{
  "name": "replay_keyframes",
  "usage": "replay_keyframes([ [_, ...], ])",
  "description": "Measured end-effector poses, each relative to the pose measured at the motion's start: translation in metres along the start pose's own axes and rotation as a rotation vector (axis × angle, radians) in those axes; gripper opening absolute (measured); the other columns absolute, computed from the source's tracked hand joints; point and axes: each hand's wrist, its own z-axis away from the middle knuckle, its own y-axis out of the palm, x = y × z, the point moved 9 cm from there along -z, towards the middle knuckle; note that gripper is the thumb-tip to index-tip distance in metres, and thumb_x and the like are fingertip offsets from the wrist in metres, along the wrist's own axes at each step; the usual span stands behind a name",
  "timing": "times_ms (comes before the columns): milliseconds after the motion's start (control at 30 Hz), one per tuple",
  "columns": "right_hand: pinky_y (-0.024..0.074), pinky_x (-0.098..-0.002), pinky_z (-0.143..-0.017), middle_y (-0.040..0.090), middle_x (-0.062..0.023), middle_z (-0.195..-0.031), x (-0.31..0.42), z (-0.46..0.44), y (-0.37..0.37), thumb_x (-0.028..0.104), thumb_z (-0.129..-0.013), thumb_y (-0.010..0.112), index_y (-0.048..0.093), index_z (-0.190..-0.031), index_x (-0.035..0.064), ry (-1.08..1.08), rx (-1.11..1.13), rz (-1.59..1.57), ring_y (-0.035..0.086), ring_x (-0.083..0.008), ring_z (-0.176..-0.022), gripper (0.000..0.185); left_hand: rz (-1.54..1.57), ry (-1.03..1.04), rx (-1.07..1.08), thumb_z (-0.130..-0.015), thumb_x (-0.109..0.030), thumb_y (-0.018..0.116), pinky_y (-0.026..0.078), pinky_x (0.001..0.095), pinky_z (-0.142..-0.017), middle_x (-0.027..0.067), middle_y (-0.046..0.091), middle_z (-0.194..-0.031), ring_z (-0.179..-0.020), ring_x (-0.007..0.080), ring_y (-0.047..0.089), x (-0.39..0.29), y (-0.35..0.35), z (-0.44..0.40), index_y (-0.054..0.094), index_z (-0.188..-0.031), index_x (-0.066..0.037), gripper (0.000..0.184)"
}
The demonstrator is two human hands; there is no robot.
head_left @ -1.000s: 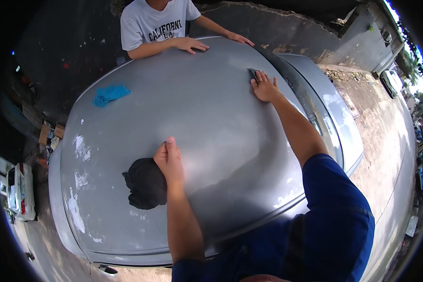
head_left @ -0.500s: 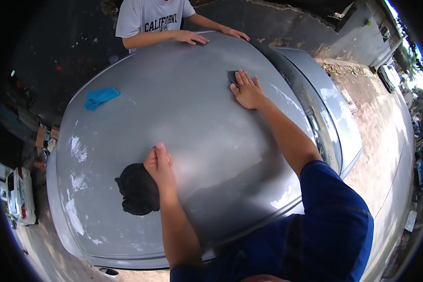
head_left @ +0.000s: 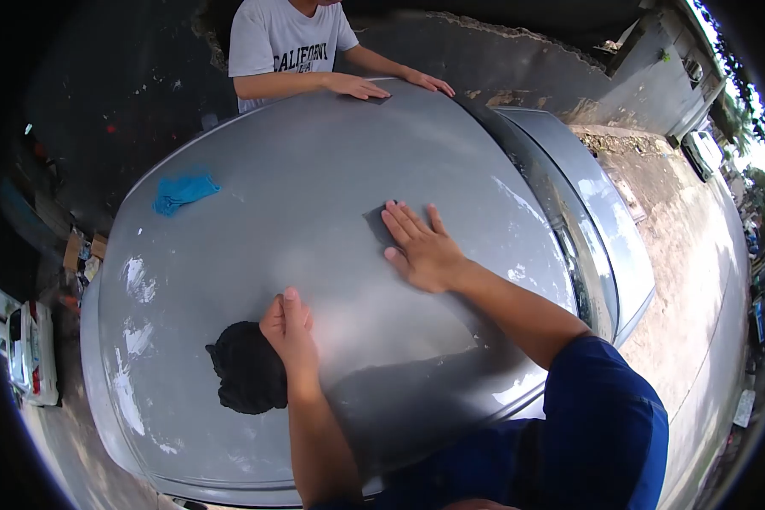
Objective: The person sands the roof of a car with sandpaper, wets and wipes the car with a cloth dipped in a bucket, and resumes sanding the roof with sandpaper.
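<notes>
A grey car roof (head_left: 314, 195) fills the middle of the view. My right hand (head_left: 423, 248) lies flat on it, fingers spread, over a dark sheet (head_left: 377, 226) that shows past the fingertips. My left hand (head_left: 291, 331) is closed with the thumb up, beside a crumpled black cloth (head_left: 248, 370); what it holds, if anything, is hidden. A blue cloth (head_left: 184, 192) lies at the roof's upper left.
Across the roof a person (head_left: 289, 51) in a white shirt rests both hands near its far edge, one on a dark piece (head_left: 377, 99). A wall (head_left: 518, 68) stands behind. White vehicles show at far left (head_left: 36, 353) and far right (head_left: 703, 155).
My right hand and the dark sheet have slid across the roof toward me and to the left. My left hand stays beside the black cloth. The view has shifted slightly.
</notes>
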Motion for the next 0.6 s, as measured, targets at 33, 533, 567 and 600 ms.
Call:
replay_keyframes([
  [33,0.0023,-0.0564,-0.133,0.011,-0.0138,-0.18,-0.014,-0.001,0.004,0.051,-0.113,0.021,0.014,-0.17,0.0008,0.032,0.009,-0.025,0.008,-0.0278,-0.166,0.076,0.01,-0.009,-0.003,-0.11,-0.026,0.064,0.022,0.0239,-0.05,-0.0075,0.038,-0.063,-0.054,0.0021,0.03,-0.002,0.0,0.005,0.046,-0.071,-0.015,0.045],
  [533,0.0034,-0.051,-0.134,0.012,-0.0176,-0.179,0.173,-0.018,0.031,0.047,-0.113,0.025,0.018,-0.168,-0.0044,-0.516,0.075,-0.043,0.008,-0.0298,-0.166,0.075,0.064,-0.012,-0.078,-0.111,-0.021,0.062,0.025,0.023,-0.048,-0.0061,0.042,-0.065,-0.055,0.0023,0.033,-0.005,-0.007,0.008,0.047,-0.073,-0.013,0.042],
  [567,0.0041,-0.0505,-0.134,0.014,-0.0173,-0.179,0.149,-0.033,0.027,0.046,-0.113,0.026,0.018,-0.168,-0.0041,-0.469,0.067,-0.045,0.009,-0.0295,-0.166,0.075,0.064,-0.009,-0.067,-0.111,-0.021,0.062,0.025,0.023,-0.048,-0.0061,0.042,-0.065,-0.055,0.0023,0.033,-0.005,-0.006,0.007,0.047,-0.073,-0.013,0.042],
  [600,0.0048,-0.052,-0.134,0.016,-0.0149,-0.178,0.096,-0.053,0.013,0.046,-0.114,0.023,0.021,-0.168,-0.0011,-0.299,0.053,-0.073,0.01,-0.0281,-0.166,0.072,0.067,-0.007,-0.064,-0.111,-0.021,0.062,0.025,0.023,-0.048,-0.0062,0.042,-0.065,-0.055,0.0024,0.032,-0.006,-0.008,0.009,0.048,-0.073,-0.013,0.042],
])
